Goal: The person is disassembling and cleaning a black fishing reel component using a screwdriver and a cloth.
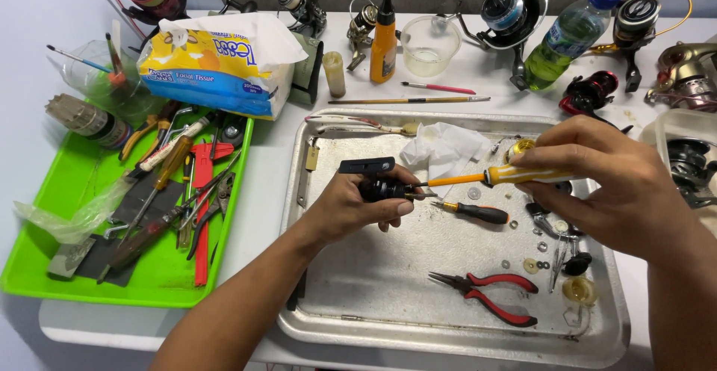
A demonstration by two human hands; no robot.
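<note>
Left hand [351,206]: closing its grip around a small black reel part [379,189], holding it above the dented metal tray [358,319] at centre.
Right hand [609,184]: gripping shut on the yellow-handled screwdriver [493,177], its tip meeting the black part.
Step in hand: apparently a screw on the part is being driven or loosened.
Next move: likely calling for steady tip alignment while the left hand is bracing.
Packages: a blue-and-yellow soft tissue pack [220,68] is lying far left; an orange squeeze bottle with black nozzle [384,42] is standing far centre; a green-tinted plastic bottle with blue cap [571,35] is leaning far right.
Tools: a green plastic tray [45,214] is sitting left on the desk [261,192].
</note>
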